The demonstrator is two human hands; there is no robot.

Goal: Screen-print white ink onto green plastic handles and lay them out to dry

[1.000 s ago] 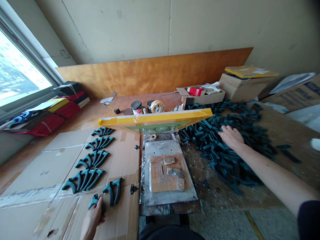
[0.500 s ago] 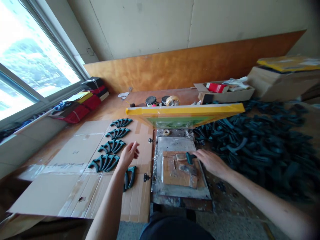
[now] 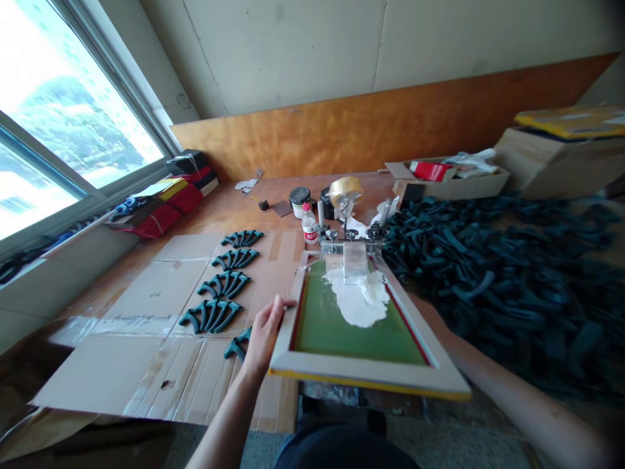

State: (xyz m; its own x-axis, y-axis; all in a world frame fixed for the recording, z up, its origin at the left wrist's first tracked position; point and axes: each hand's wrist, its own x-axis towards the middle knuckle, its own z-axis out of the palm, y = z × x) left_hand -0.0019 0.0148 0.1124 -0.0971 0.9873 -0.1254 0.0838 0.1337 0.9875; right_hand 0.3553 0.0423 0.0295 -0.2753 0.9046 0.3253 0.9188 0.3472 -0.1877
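Note:
A screen printing frame (image 3: 288, 339) with green mesh (image 3: 317, 332) tilts down over the spot where the metal base was. White ink (image 3: 359, 303) lies on the mesh, and a squeegee (image 3: 355, 260) stands at its far end. My left hand (image 3: 266, 326) is closed on the frame's left edge. Behind the right edge, my right hand (image 3: 430, 311) is partly hidden and blurred, so its fingers do not show. Dark green curved handles (image 3: 211, 316) sit in rows on cardboard to the left, some partly behind my left hand.
A large heap of dark green handles (image 3: 488, 280) covers the right side. Beyond the frame stand a small bottle (image 3: 309, 225), ink jars (image 3: 299, 200) and a tape roll (image 3: 346, 187). Flattened cardboard (image 3: 117, 371) spreads leftward. An open carton (image 3: 454, 185) sits at the back right.
The screen frame has swung down from its raised position, now covering the metal base, the wooden jig and the handle on it. My left hand has moved right onto its edge.

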